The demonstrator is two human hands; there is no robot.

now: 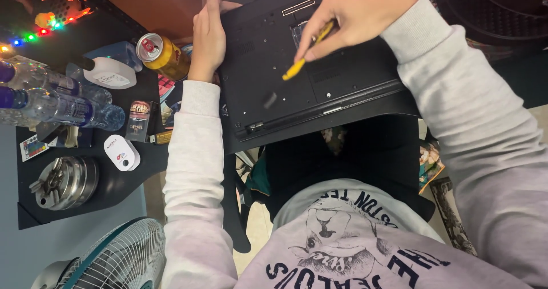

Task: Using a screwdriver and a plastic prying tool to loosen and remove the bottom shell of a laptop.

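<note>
Right hand (354, 20) pinches a yellow screwdriver (302, 57) over the upturned laptop (302, 77) (left hand (208, 35) flat, steadying); likely unscrewing, needing careful tip seating.

To my left the dark counter (114, 186) carries a drink can (162, 55), two plastic water bottles (57, 103) and a round metal tin (65, 181). Coloured fairy lights (40, 32) glow behind them. A fan (123, 257) stands below the counter's edge.

Person wears a pale grey-lilac cotton sweatshirt (342, 249) w/ long sleeves, ribbed cuffs at both wrists. Chest has dark navy print: block lettering arched round a line-drawn graphic. Fabric soft, loosely creased along arms. Both hands bare, no rings or watch visible.
</note>
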